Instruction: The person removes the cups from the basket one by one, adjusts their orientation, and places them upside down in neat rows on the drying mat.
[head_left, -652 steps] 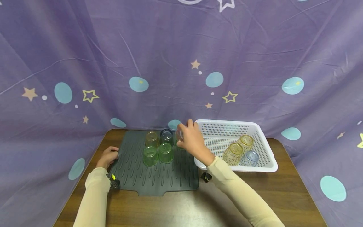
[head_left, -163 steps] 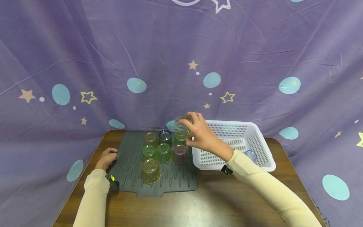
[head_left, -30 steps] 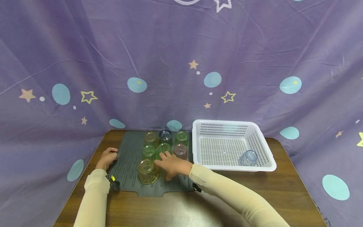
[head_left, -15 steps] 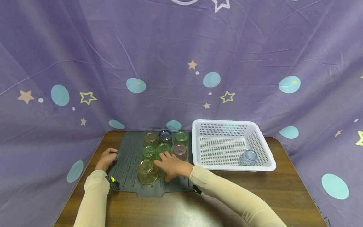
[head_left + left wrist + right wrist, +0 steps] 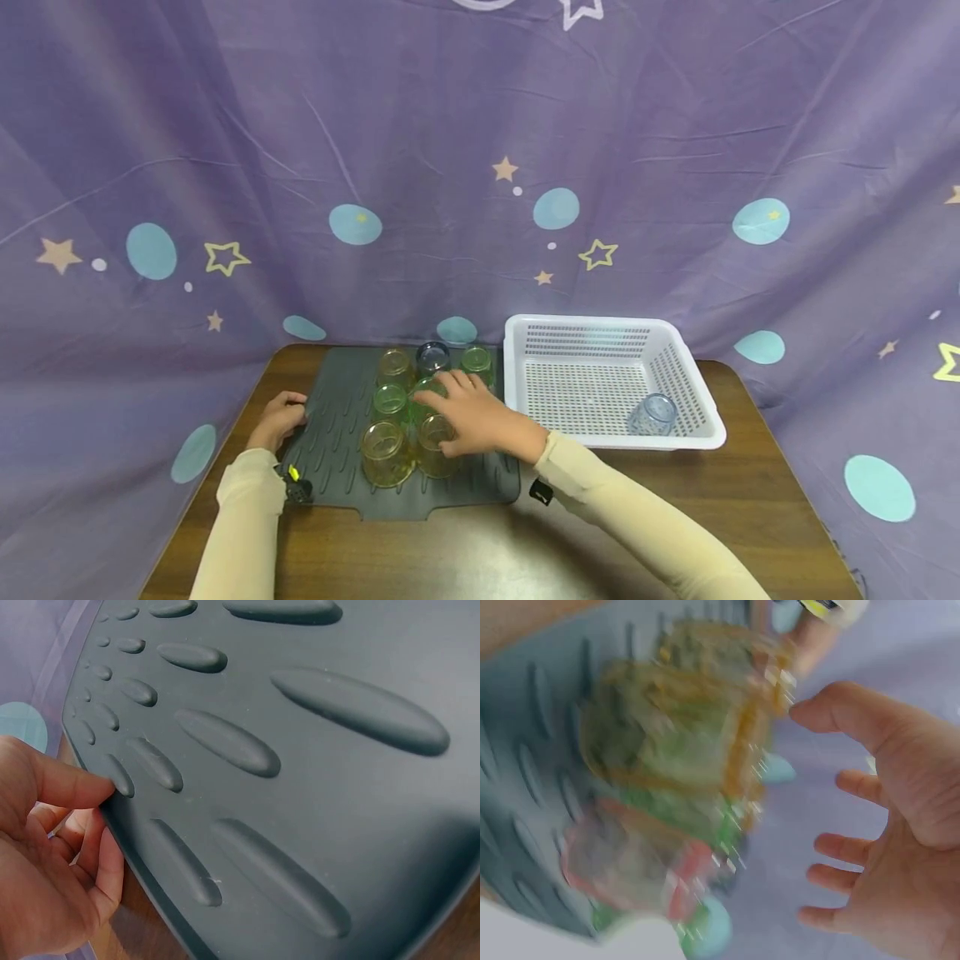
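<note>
A dark grey drying mat (image 5: 337, 467) holds several upturned tinted glasses in rows. At the front stand two yellow glasses, a left one (image 5: 386, 467) and a right one (image 5: 433, 458). My right hand (image 5: 476, 417) hovers just over the right one, fingers spread; the right wrist view shows its palm (image 5: 922, 840) apart from the glasses. A pink glass (image 5: 630, 862) appears blurred there; the hand hides it in the head view. Behind are green glasses (image 5: 391, 402), a dark blue glass (image 5: 432, 358) and an amber glass (image 5: 395, 365). My left hand (image 5: 279, 419) pinches the mat's left edge, thumb on top.
Right of the mat stands a white perforated basket (image 5: 585, 387) with one pale blue glass (image 5: 654, 415) in its front right corner. Both rest on a brown wooden table (image 5: 600, 517). A purple patterned curtain (image 5: 450, 167) hangs behind.
The yellow glasses left the basket for the mat's front row. My right hand has just let go of the right one and risen slightly. The left hand has stayed at the mat's edge.
</note>
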{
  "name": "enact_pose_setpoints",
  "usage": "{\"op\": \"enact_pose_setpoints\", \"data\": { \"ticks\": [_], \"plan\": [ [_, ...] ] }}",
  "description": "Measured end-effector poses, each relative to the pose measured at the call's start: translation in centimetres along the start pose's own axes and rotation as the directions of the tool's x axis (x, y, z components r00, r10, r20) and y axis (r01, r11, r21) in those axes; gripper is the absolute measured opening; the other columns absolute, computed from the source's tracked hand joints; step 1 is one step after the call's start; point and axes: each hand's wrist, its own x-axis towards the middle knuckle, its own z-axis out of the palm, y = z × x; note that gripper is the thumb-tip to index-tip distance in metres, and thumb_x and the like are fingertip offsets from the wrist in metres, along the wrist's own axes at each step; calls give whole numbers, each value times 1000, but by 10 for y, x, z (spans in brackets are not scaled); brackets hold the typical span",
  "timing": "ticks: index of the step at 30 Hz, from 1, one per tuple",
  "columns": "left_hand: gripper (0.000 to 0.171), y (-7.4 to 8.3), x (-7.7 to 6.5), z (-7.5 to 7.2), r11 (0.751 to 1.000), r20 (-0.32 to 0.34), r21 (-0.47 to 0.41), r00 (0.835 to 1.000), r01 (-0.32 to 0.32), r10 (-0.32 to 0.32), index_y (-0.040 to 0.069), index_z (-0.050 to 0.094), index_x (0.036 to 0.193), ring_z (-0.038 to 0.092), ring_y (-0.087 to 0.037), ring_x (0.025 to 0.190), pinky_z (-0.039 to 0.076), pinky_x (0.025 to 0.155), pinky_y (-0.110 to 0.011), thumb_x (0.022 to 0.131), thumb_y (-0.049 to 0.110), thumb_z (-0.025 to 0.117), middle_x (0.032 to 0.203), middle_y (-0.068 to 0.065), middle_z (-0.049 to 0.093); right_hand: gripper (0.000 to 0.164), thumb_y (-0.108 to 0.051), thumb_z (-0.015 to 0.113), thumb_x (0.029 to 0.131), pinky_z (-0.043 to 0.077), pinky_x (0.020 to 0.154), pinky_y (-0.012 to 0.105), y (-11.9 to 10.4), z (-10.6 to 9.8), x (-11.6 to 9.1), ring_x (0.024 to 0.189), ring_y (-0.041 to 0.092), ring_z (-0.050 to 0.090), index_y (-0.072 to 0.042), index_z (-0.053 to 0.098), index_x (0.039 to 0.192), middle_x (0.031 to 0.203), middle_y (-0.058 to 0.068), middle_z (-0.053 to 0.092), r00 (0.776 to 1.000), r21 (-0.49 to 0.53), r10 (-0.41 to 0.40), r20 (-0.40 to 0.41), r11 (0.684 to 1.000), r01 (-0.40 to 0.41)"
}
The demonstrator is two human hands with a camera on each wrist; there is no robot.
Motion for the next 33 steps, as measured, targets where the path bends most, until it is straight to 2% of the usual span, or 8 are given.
{"op": "enact_pose_setpoints", "data": {
  "ticks": [3,6,10,13,17,22,28,33],
  "plan": [
    [53,1,0,1,1000,-6,1,1000,-1,1,-6,39,138,45,-42,125,43,102,-56,86,3,45,143,-32,40,87,-39,81,82,29,116,64,14,-18,-10,147,40,31,-25,37,156,160,19,30,992,12,36,-124,999,-35],
    [52,2,-1,1,1000,-12,7,1000,3,-3,-6,40,137,46,-42,124,44,101,-55,86,3,47,143,-32,39,91,-39,82,82,26,115,70,31,-35,-22,147,46,28,-23,34,157,162,22,26,967,22,124,-221,992,-122],
    [52,1,-1,2,1000,-4,8,1000,6,-6,-6,39,137,46,-43,124,44,101,-55,86,3,46,141,-32,40,96,-41,82,82,21,113,76,57,-54,-40,149,52,20,-23,28,159,163,25,18,922,94,288,-259,958,-273],
    [52,0,-1,1,1000,7,8,1000,6,-6,-7,38,137,45,-44,124,44,101,-56,87,4,46,141,-33,39,100,-40,83,80,18,113,78,80,-65,-52,149,53,16,-24,25,159,163,27,14,889,137,396,-229,918,-373],
    [53,1,1,0,1000,14,11,1000,11,-11,-6,38,138,45,-45,125,44,100,-56,87,5,46,143,-33,37,103,-41,83,78,17,111,80,112,-79,-70,148,56,14,-22,23,160,163,29,12,856,140,506,-104,860,-491],
    [53,1,2,-2,1000,13,3,1000,8,-8,-6,38,138,44,-45,126,44,102,-56,87,6,47,143,-33,38,103,-42,80,82,29,105,80,152,-84,-90,144,61,18,-18,19,161,160,33,11,790,123,589,170,782,-610],
    [53,1,1,-1,1000,24,-6,1000,4,-4,-8,37,137,43,-44,126,40,108,-60,86,5,46,142,-33,37,98,-44,79,81,33,109,72,193,-66,-119,139,64,27,-4,30,156,153,42,24,741,37,553,381,791,-610],
    [53,1,0,0,1000,17,-7,1000,4,-4,-7,38,137,44,-44,126,40,108,-59,86,4,45,143,-33,37,94,-39,79,77,36,112,63,213,-57,-137,142,53,33,-2,37,152,151,41,31,690,13,533,489,787,-617]
  ]
}}
